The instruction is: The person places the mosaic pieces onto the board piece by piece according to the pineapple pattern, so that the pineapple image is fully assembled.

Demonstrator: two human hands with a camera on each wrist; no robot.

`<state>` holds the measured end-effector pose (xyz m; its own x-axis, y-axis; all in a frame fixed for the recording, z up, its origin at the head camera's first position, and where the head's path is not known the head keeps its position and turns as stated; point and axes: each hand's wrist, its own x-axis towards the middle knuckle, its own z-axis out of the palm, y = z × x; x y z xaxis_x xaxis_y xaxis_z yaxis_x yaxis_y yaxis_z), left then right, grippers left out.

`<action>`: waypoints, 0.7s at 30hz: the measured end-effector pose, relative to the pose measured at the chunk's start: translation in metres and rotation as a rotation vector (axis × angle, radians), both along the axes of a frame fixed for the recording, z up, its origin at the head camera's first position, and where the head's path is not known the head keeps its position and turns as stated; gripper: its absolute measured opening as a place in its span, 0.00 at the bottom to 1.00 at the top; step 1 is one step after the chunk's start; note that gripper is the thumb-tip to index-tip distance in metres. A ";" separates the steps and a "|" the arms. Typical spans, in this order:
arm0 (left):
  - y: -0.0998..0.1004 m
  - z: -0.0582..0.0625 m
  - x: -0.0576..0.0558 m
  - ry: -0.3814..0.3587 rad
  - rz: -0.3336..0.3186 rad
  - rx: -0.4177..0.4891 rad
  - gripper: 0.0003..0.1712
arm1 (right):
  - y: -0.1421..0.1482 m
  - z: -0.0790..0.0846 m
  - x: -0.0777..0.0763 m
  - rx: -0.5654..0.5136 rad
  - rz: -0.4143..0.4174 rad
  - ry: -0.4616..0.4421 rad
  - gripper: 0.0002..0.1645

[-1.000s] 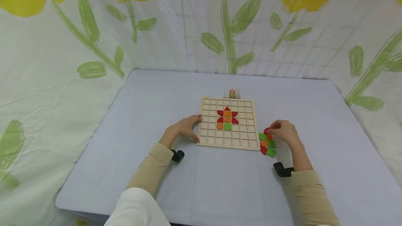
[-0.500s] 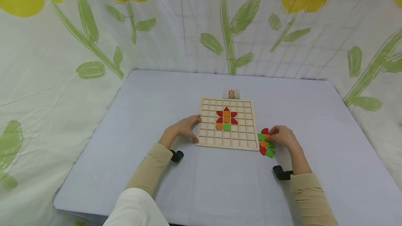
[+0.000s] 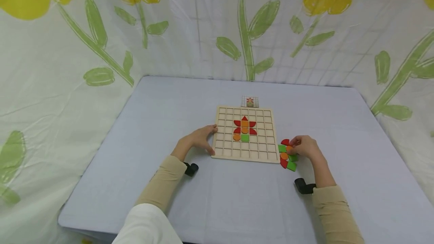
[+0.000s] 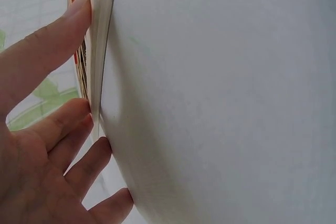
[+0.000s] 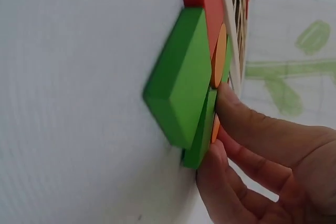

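A square wooden grid board (image 3: 259, 150) lies on the table in the head view, with red, orange and green pieces set in its middle squares. My left hand (image 3: 200, 137) rests at the board's left edge, thumb and fingers spread and touching the rim (image 4: 101, 40). Beside the right edge lies a cluster of loose pieces. There my right hand (image 3: 306, 147) pinches an orange disc (image 5: 216, 128) between thumb and fingertips. Around it are a red piece (image 3: 285, 142), a second orange disc (image 3: 284, 156) and green pieces (image 5: 181, 82); the fingers hide part of the cluster.
A small pattern card (image 3: 249, 101) lies just behind the board, showing a similar figure on a grid. The white-covered table (image 3: 176, 101) backs onto a flower-printed curtain (image 3: 190, 40). Each wrist wears a black camera mount (image 3: 305, 186).
My right hand has shifted slightly toward me, from the red piece at the back of the cluster to the orange disc. The red piece stays on the table. My left hand keeps its place.
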<state>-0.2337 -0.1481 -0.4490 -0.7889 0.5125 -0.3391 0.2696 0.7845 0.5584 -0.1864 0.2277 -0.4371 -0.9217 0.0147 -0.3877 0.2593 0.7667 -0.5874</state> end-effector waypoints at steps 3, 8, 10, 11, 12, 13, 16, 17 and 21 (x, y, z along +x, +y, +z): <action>0.000 0.000 0.000 -0.002 0.000 -0.003 0.54 | 0.004 -0.001 -0.003 0.002 0.012 -0.012 0.16; 0.000 0.000 0.001 -0.006 0.008 -0.008 0.54 | 0.008 -0.003 -0.008 -0.003 0.016 -0.020 0.15; 0.000 0.000 0.001 -0.004 0.008 -0.006 0.54 | 0.007 -0.004 -0.008 -0.001 0.011 -0.008 0.16; 0.000 0.000 0.001 0.000 0.007 -0.004 0.54 | 0.007 -0.004 -0.008 0.002 0.008 0.000 0.15; 0.000 0.000 0.001 0.002 0.005 -0.004 0.53 | 0.006 -0.004 -0.007 0.008 0.005 0.009 0.16; 0.000 0.000 0.001 0.005 0.003 -0.003 0.53 | 0.006 -0.003 -0.007 0.013 0.003 0.021 0.15; 0.000 0.000 0.002 0.015 -0.001 -0.001 0.53 | 0.003 -0.001 -0.005 0.040 -0.004 0.051 0.16; 0.000 0.001 0.002 0.015 -0.002 -0.003 0.53 | 0.002 0.000 -0.005 0.045 -0.008 0.059 0.16; 0.000 0.000 0.001 0.014 -0.004 0.008 0.54 | -0.001 0.004 -0.005 0.050 -0.016 0.089 0.18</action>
